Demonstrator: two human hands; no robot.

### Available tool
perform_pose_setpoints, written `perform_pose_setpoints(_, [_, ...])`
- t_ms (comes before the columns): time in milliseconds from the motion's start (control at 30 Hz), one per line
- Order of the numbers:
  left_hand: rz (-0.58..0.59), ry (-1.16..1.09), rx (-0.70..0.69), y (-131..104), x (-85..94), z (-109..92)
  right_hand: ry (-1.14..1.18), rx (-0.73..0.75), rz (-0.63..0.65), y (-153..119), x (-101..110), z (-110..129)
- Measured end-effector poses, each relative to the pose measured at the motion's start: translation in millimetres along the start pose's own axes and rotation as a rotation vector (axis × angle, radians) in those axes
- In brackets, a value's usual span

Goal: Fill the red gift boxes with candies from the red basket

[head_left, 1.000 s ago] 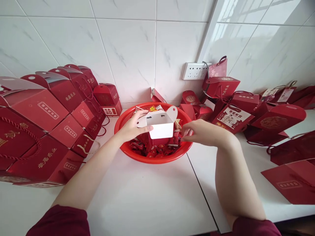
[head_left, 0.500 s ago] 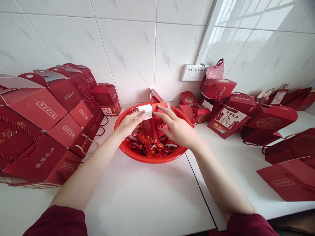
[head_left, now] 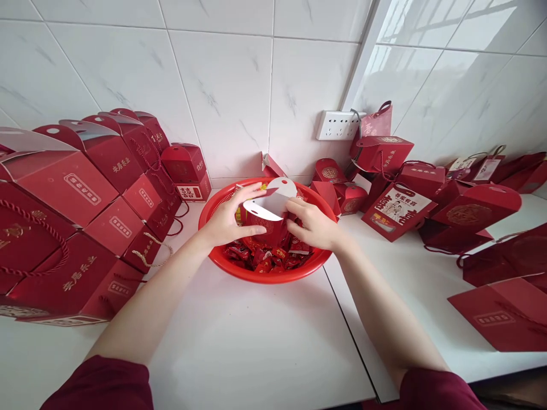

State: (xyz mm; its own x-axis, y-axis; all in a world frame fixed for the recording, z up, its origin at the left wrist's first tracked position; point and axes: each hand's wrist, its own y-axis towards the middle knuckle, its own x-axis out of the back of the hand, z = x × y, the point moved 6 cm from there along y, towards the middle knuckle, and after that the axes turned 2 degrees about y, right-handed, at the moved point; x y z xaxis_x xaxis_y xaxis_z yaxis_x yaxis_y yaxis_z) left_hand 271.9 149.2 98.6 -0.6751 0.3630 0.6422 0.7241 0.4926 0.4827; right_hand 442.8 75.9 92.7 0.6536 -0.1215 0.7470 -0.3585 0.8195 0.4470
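Note:
A red gift box (head_left: pixel 260 228) with two white-lined, rounded top flaps (head_left: pixel 271 199) stands among wrapped candies (head_left: pixel 262 259) in a red plastic basin (head_left: pixel 265 277). The flaps stand up and lean toward each other, with a hole near the edge of one. At the box's left side, my left hand (head_left: pixel 233 219) holds it, thumb in front and fingers behind. My right hand (head_left: pixel 310 225) has its fingers bent on the box's right side at the flaps. Its fingertips are partly hidden behind the flap edge.
Stacked red gift boxes (head_left: pixel 85 199) with rope handles fill the left side. More red boxes (head_left: pixel 465 210) stand at the right. A white power strip (head_left: pixel 337 126) is on the tiled wall behind the basin.
The white-lined flaps have come up and closer together over the box. My left hand has spread around its left side, and the fingers of my right hand have curled in at the flaps.

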Motion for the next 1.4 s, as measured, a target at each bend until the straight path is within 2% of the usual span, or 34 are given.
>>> perform_pose_setpoints(167, [0.073,0.203,-0.021,0,-6.7,-7,0.050,0.023,0.003,-2,11,-8])
perform_pose_setpoints(367, [0.101,0.180,0.019,-2,-13.9,-4,0.093,0.043,0.092,-4,15,-12])
perform_pose_setpoints(500, [0.086,0.181,0.083,-3,-12.0,-3,0.121,0.039,0.092,-4,16,-6])
perform_pose_setpoints(600, [0.026,0.102,0.137,-4,-7.9,-2,0.124,0.006,-0.015,-4,20,-6])
perform_pose_setpoints(700, [0.029,0.028,0.130,-3,-9.1,0,0.073,-0.037,-0.248,-6,29,-12])
perform_pose_setpoints(733, [0.038,0.020,0.119,-3,-10.0,1,0.049,-0.055,-0.291,-7,31,-15])
perform_pose_setpoints(800, [0.025,0.048,0.089,-2,-9.5,1,0.033,-0.064,-0.254,-7,28,-16])
perform_pose_setpoints(933, [-0.033,0.117,0.038,-1,-5.1,-3,0.121,0.034,-0.052,-6,22,-4])
perform_pose_setpoints(1000, [-0.003,0.100,0.042,-2,-6.7,-4,0.143,0.076,-0.006,-7,25,3])
perform_pose_setpoints(1200, [0.094,0.033,0.045,-4,-13.3,-7,0.236,0.051,-0.004,-10,35,3])
perform_pose_setpoints(1300, [0.163,0.106,0.065,-4,-16.2,-4,0.176,0.078,0.038,-8,31,1])
perform_pose_setpoints(1400, [0.217,0.204,0.042,-4,-18.1,-5,0.151,0.109,0.005,-6,29,-1])
